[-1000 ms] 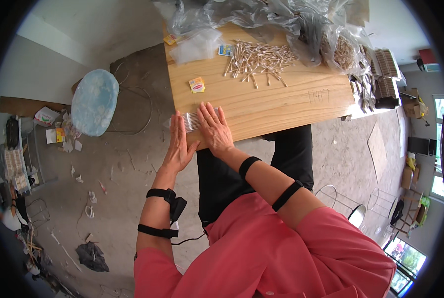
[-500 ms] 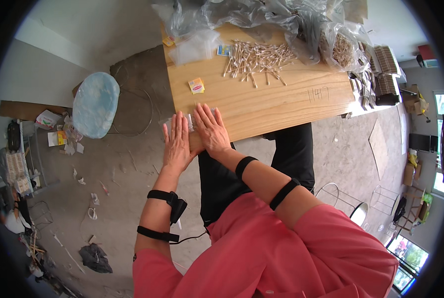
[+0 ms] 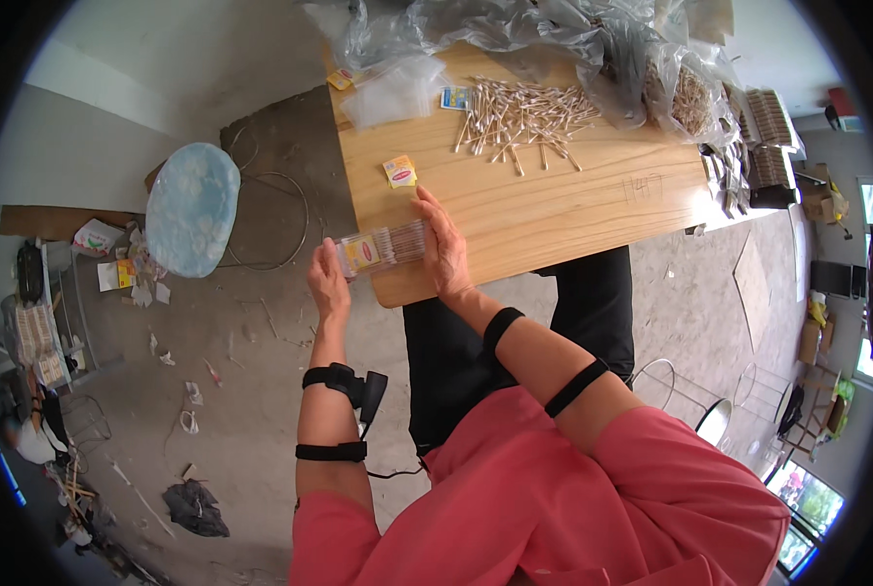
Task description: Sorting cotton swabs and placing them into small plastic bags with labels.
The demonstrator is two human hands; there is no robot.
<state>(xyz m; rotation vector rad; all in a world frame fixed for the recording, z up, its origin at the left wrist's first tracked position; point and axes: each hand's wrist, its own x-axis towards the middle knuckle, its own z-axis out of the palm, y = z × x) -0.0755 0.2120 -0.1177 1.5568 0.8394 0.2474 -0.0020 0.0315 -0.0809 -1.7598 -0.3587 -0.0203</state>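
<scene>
**Packet of swabs held between both hands at the desk edge**

Packet (image 3: 383,248) sits clear and full of swabs, a yellow-and-red label inside at its left end, and hangs over the near left corner of the desk (image 3: 573,205). Left hand (image 3: 326,283) presses its open palm against the packet's left end; right hand (image 3: 446,249) cups the right end, fingers extended, so the packet is squeezed between them. Judging by this, one packet is filled and being squared up. Much seems left: a loose pile of swabs (image 3: 519,112) lies farther up the desk, a spare label (image 3: 400,173) just beyond the packet, empty clear bags (image 3: 393,90) near the far edge.
</scene>
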